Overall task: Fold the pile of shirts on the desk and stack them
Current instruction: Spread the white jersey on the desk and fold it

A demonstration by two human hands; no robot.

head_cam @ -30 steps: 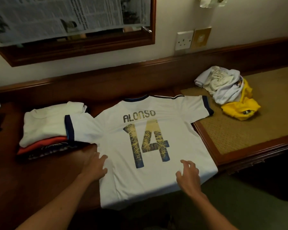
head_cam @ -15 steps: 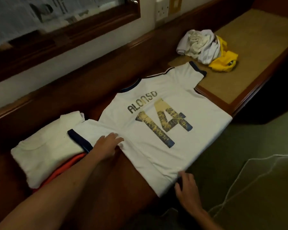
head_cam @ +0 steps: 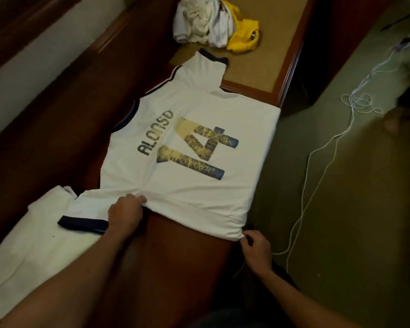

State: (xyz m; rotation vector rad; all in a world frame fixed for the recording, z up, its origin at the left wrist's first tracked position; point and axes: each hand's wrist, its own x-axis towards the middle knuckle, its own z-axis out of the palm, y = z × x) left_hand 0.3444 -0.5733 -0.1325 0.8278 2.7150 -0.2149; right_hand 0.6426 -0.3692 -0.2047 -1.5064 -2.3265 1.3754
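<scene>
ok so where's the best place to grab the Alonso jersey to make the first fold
Probably along the near side edge, where both hands already are. The left hand pinches the jersey at the armpit by the sleeve; the right hand pinches the hem corner. The jersey lies flat, so lifting that edge should carry it over evenly.

My left hand (head_cam: 124,213) has slid from beside the jersey (head_cam: 189,147) to its side seam near the sleeve and now pinches a fold there. My right hand (head_cam: 256,248) left the jersey's back — it now grips the hem corner over the desk (head_cam: 187,237) edge, cloth bunching.
</scene>
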